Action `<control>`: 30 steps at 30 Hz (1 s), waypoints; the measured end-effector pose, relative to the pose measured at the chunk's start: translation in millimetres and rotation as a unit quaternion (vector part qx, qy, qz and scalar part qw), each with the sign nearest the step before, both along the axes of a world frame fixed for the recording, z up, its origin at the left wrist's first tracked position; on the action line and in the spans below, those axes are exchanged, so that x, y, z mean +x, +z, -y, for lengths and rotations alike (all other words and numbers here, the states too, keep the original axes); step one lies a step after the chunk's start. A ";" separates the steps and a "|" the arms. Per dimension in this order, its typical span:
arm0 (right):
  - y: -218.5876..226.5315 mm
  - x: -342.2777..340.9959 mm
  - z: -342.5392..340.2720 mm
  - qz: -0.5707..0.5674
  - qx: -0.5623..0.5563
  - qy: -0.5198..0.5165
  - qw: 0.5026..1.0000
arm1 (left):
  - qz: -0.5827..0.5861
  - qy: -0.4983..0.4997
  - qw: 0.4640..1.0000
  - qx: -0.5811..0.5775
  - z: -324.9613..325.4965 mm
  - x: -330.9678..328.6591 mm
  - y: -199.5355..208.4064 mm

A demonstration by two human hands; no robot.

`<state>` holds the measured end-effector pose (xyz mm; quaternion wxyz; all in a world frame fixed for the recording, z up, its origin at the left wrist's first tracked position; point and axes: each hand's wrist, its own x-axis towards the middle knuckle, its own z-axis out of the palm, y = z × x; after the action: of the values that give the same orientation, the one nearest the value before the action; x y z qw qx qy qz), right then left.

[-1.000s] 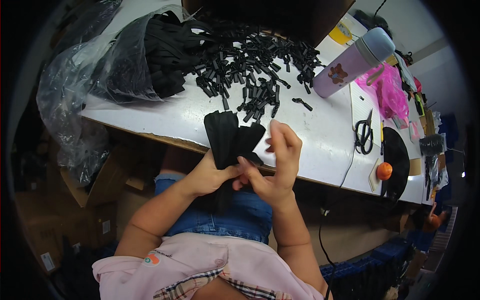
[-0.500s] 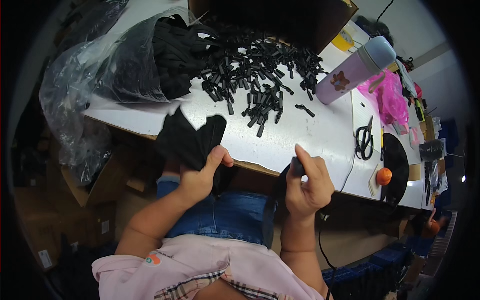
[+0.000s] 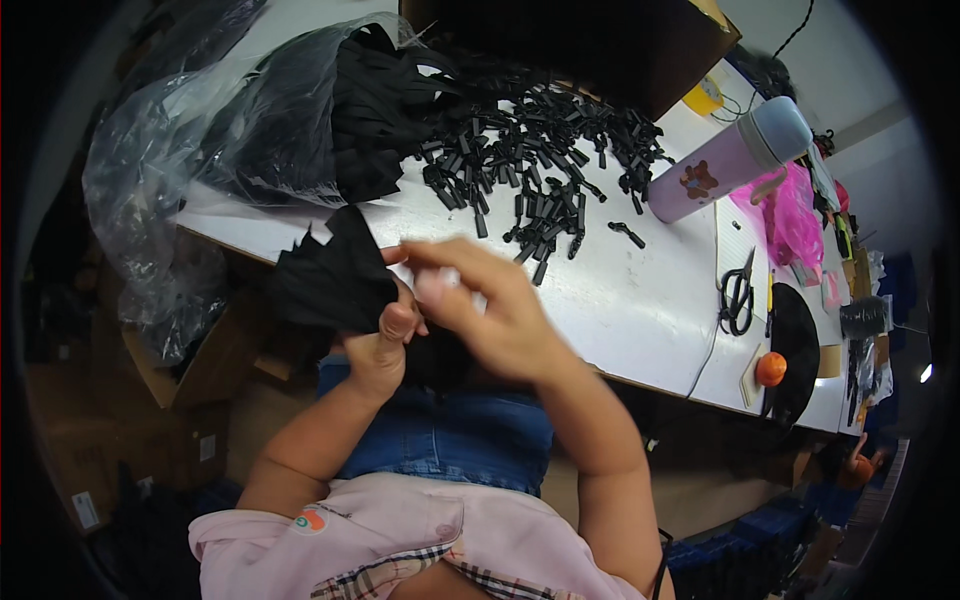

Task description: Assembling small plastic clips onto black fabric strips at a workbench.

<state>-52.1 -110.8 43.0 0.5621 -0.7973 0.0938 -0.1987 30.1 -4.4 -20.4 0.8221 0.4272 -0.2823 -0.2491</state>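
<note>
A bundle of flat black fabric strips [image 3: 335,280] fans out over the table's front edge, above my lap. My left hand [image 3: 382,352] is closed around its near end, thumb on top. Across from the right comes my right hand [image 3: 495,310], blurred by motion, its fingertips beside the bundle's edge and the left thumb. Whether those fingers pinch a strip is hidden by the blur. More black cloth [image 3: 435,360] hangs below the hands over my jeans. Beyond them a heap of small black plastic pieces [image 3: 540,220] is spread on the white table [image 3: 620,300].
A clear plastic bag [image 3: 265,135] spills more black strips at the left. Behind the heap stands a cardboard box [image 3: 715,45]. To the right are a lilac bottle [image 3: 715,170], black scissors [image 3: 738,300], an orange fruit [image 3: 771,369] and a pink bag [image 3: 795,215].
My right hand has swung left from the table's front edge, where it held a dark strip end, to the bundle. The left hand keeps its hold, and the bundle has tilted left.
</note>
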 end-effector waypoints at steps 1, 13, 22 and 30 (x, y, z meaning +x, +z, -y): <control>-1.5 11.2 18.2 -0.012 -0.119 -0.007 0.993 | 0.010 -0.003 1.000 -0.019 -1.7 1.8 2.5; -37.8 31.9 79.9 -0.208 -0.500 -0.117 0.832 | -0.083 -0.217 0.961 0.149 -6.0 -8.7 10.4; -24.6 -46.9 68.6 -0.292 -0.462 -0.177 0.818 | -0.187 -0.380 0.896 0.137 2.9 -22.7 10.0; -15.0 -73.0 14.6 0.073 -0.351 -0.233 0.904 | -0.202 -0.414 0.868 0.188 4.6 -23.8 4.6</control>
<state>-125.1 -125.4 28.0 0.1890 -0.8818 0.1597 -0.4015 6.4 -8.9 -15.8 0.5871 0.3577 -0.2087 -0.6956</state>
